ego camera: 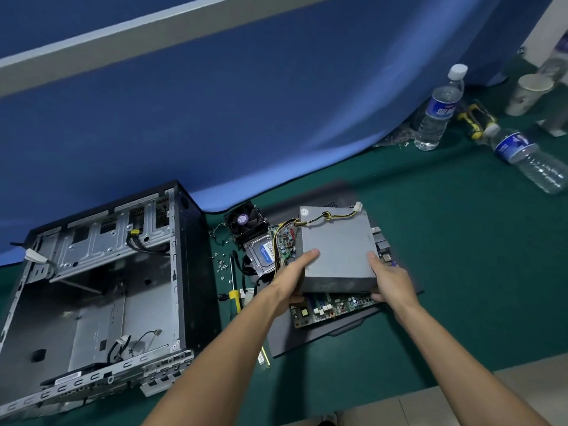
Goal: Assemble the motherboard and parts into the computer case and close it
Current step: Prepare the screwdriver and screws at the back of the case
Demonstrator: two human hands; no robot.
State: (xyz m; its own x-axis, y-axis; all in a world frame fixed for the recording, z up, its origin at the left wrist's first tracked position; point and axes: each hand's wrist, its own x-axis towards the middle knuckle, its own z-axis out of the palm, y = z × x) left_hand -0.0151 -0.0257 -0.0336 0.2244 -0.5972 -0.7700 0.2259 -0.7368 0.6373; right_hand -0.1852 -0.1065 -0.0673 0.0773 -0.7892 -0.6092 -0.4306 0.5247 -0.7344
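Observation:
A grey power supply box with yellow and black cables on top sits over the green motherboard. My left hand grips its near left corner, thumb on top. My right hand grips its near right corner. The motherboard lies on a dark side panel. The open computer case lies on its side at the left, its inside bare apart from loose cables. A hard drive and a black cooler fan lie between the case and the power supply.
A yellow-handled screwdriver and several loose screws lie beside the case. Two water bottles, a paper cup and a yellow-black tool are at the back right. A blue cloth hangs behind the green table.

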